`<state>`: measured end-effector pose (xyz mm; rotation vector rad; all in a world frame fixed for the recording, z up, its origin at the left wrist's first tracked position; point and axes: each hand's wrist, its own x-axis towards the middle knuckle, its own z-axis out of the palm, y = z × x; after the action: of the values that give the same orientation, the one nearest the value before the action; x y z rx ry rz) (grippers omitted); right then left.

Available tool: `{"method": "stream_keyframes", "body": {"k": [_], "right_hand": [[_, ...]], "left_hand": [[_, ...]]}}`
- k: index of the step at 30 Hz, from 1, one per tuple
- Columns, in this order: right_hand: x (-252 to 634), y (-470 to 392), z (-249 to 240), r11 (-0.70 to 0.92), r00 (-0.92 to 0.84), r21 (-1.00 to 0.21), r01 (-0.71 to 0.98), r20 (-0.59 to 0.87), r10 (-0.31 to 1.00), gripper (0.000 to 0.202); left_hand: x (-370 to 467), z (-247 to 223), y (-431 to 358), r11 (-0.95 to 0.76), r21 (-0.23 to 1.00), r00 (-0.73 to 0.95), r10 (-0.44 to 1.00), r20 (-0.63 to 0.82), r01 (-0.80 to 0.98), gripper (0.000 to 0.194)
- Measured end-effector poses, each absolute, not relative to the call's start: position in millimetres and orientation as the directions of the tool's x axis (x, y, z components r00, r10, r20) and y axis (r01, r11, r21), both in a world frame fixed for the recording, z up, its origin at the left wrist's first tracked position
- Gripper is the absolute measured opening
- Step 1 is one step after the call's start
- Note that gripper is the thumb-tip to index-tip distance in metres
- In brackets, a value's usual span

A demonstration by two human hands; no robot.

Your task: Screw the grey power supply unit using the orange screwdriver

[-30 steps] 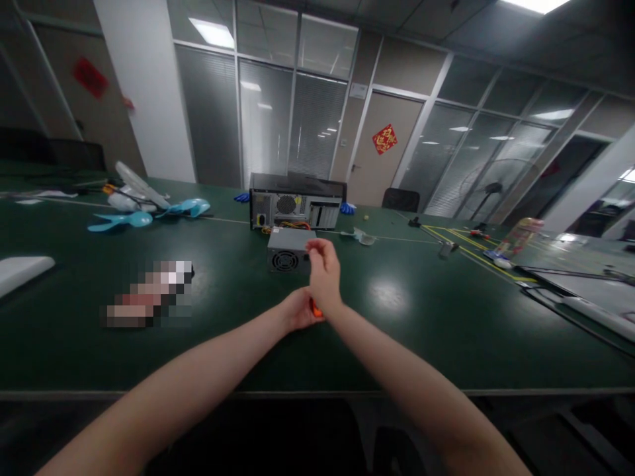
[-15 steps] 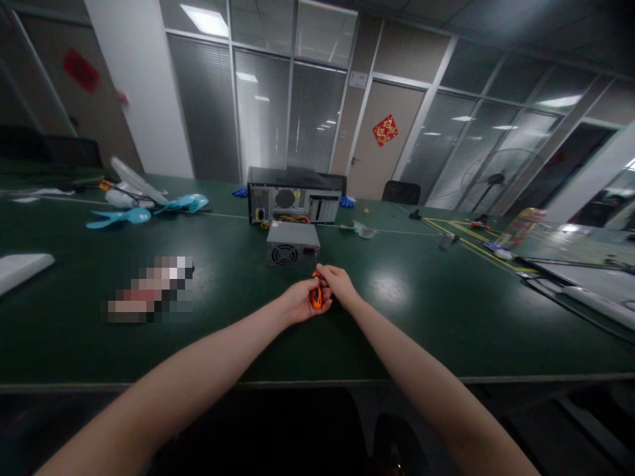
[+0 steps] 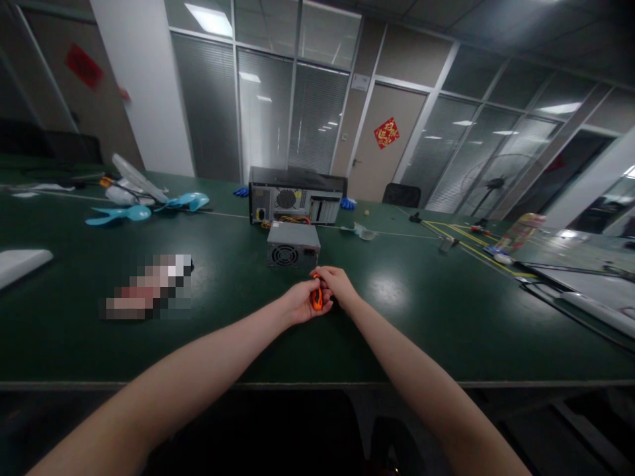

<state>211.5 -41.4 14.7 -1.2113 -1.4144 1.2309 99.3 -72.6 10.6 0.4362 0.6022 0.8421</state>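
Observation:
My left hand [image 3: 299, 303] is wrapped round the orange-and-black handle of a screwdriver [image 3: 317, 299], palm turned up. My right hand [image 3: 335, 283] closes over the handle's upper end, its fingers bent round it and touching the left fingers. The tip of the tool is hard to make out behind the right fingers. Just beyond both hands rests a grey computer power supply [image 3: 294, 237], its fan grille and socket facing me. Behind that, a computer case [image 3: 297, 198] lies on its side with its rear panel towards me and coloured cables at its lower edge.
The green table [image 3: 238, 357] has its near edge below my forearms. Light-blue items [image 3: 124, 215] and a white object [image 3: 22, 266] lie to the left, beside a blurred-out patch. Blue gloves [image 3: 348, 203] show by the case, a crumpled clear wrapper [image 3: 364, 232] right of it.
My right fingers have shifted slightly left over the top of the screwdriver handle. The left hand keeps its grip, and the power supply and case stay where they were.

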Motion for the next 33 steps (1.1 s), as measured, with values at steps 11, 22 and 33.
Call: {"method": "stream_keyframes", "body": {"k": [11,22,33], "right_hand": [[208,-38,17,0.002,-0.108,-0.988,0.155,-0.015,0.994,0.026],[211,-26,16,-0.011,-0.037,-0.993,0.115,-0.015,0.999,0.026],[217,-13,6,0.121,0.116,-0.984,0.132,0.137,0.984,0.034]], "left_hand": [[100,8,-70,0.575,0.589,0.519,0.806,-0.286,-0.568,0.015],[101,22,-87,0.560,0.680,0.448,0.818,-0.361,-0.473,0.021],[101,23,-90,0.515,0.595,0.336,0.856,-0.393,-0.617,0.027]]}}
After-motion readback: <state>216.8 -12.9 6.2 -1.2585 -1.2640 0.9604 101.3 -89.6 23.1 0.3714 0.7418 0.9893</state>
